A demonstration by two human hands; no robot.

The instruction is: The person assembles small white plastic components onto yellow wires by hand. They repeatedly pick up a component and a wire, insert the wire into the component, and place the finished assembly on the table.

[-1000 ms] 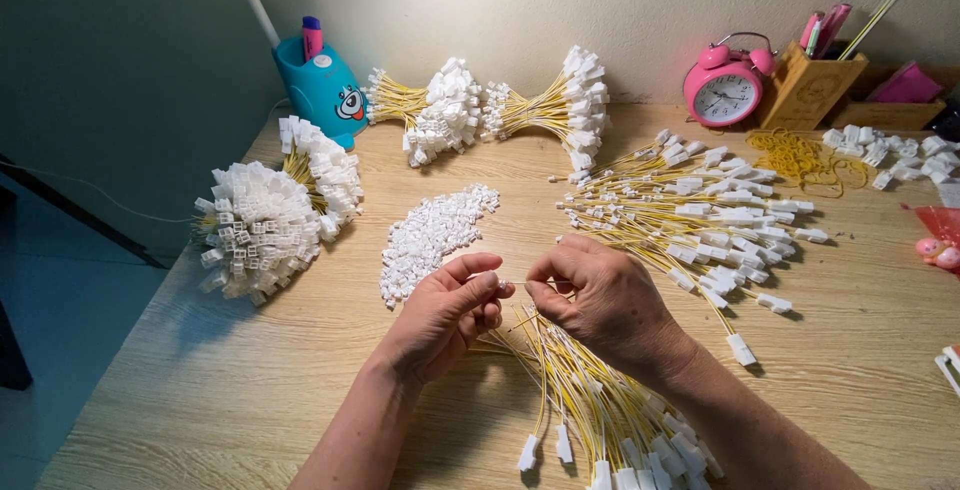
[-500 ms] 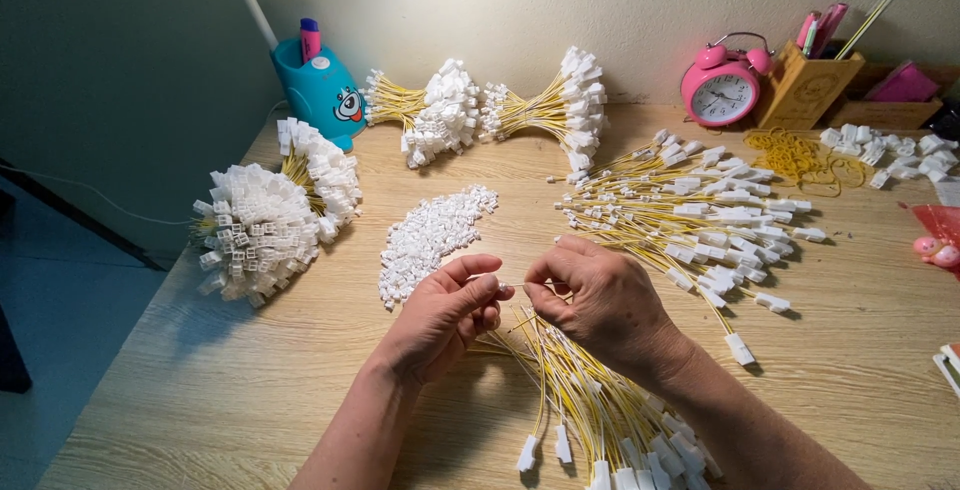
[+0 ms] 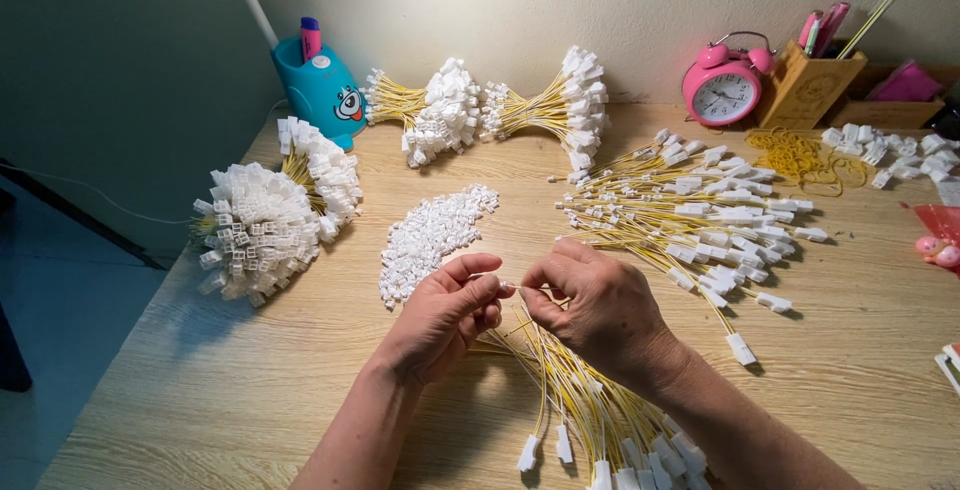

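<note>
Both hands meet over the desk, fingertips almost touching. Left hand is pinched shut on a small white plug; right hand is pinched shut on the end of a yellow wire, the rest of it trailing down into the loose pile of wires under the wrists. Risks as I read them: the plug is tiny and mostly hidden by the fingers, so a misaligned push could bend the wire end or seat it crooked, and I can't tell its orientation from here. A slip would drop the plug into the wire pile, where it's hard to spot. The right wrist rests right over the pile, so a pull could drag neighbouring wires and tangle them. The heap of loose plugs lies just beyond the left hand; a sweep of that hand could scatter it toward the finished bundle near the desk edge.
</note>
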